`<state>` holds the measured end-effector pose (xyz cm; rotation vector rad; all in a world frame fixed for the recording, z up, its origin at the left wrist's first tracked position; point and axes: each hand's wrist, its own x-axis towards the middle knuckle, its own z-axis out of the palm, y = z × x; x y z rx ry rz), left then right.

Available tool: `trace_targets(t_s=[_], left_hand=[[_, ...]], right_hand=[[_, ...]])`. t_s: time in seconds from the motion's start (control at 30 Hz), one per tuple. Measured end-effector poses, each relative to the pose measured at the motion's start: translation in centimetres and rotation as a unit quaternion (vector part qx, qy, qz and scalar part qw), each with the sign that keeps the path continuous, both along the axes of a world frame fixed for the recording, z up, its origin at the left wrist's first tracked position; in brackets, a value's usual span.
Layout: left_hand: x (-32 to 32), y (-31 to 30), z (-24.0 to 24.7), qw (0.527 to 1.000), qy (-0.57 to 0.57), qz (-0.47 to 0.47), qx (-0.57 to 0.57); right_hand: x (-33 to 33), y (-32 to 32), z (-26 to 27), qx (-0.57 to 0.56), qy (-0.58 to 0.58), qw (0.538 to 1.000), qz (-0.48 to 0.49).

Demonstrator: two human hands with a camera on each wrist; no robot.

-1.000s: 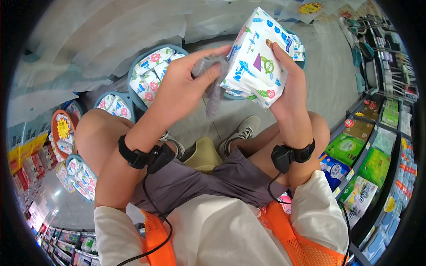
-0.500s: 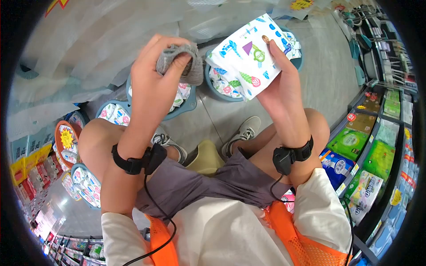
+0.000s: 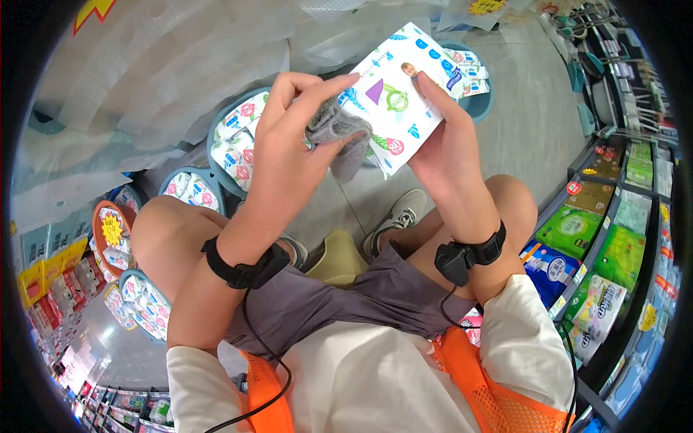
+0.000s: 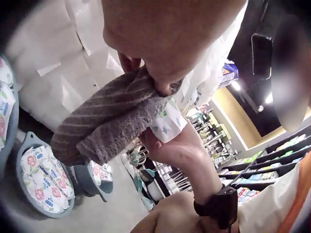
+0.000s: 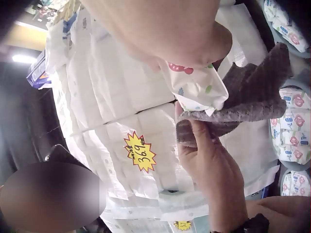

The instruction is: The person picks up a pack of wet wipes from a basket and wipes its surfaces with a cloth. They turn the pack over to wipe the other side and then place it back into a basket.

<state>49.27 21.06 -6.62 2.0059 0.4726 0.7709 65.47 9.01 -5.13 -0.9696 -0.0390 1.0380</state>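
Note:
My left hand (image 3: 289, 144) pinches a bunched grey cloth (image 3: 348, 137) between thumb and fingers; the index finger extends toward the pack. The cloth's ribbed, folded layers fill the middle of the left wrist view (image 4: 109, 116). A white pack of wipes (image 3: 398, 119), printed with blue, green and pink designs, is held up by my right hand (image 3: 447, 141). The thumb lies over its printed front, while most of the other fingers are hidden behind. In the right wrist view, the cloth's edge meets a corner of the pack (image 5: 199, 87).
Blue-grey tubs (image 3: 211, 155) of similar packs stand on the floor ahead and to the left, with an orange tub (image 3: 98, 238) farther left. Plastic-wrapped white bundles (image 3: 180, 50) are stacked ahead. A shelf (image 3: 577, 278) of tissue packs runs along the right. Black cables hang from both wrists.
My left hand with the cloth swung left, away from the pack, then came back right to its near-left side. The pack, in my right hand, has shifted slightly left.

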Motion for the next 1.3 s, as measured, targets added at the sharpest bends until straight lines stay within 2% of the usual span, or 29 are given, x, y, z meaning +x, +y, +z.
trace_targets(t_s=[0.13,0.23,0.43,0.73,1.13,1.23,1.3], left_hand=[[0.5,0.2,-0.5,0.998,-0.041,-0.04,0.03],[0.5,0.3,-0.3,0.996,-0.026,-0.053,0.074],[0.5,-0.1,-0.1,0.994,-0.012,-0.098,0.043],[0.5,0.4,-0.3,0.991,-0.005,-0.117,0.071],[0.6,-1.5,-1.0,0.996,0.009,-0.066,0.066],[0.4,-0.8,-1.4,0.994,0.023,-0.078,0.075],[0.5,-0.2,-1.1,0.994,-0.007,-0.083,0.067]], right_hand=[[-0.5,0.0,0.2,0.024,0.03,0.999,0.017],[-0.9,0.0,0.2,0.026,0.034,0.999,0.027],[-1.4,-0.1,0.0,0.02,0.047,0.998,0.048],[-1.5,-0.1,0.1,0.025,0.083,0.995,0.04],[-2.3,-0.3,-1.1,0.016,0.077,0.997,0.016],[-1.8,-0.3,-1.3,0.003,0.074,0.997,0.013],[-1.6,-0.3,-1.1,0.004,0.078,0.997,0.02]])
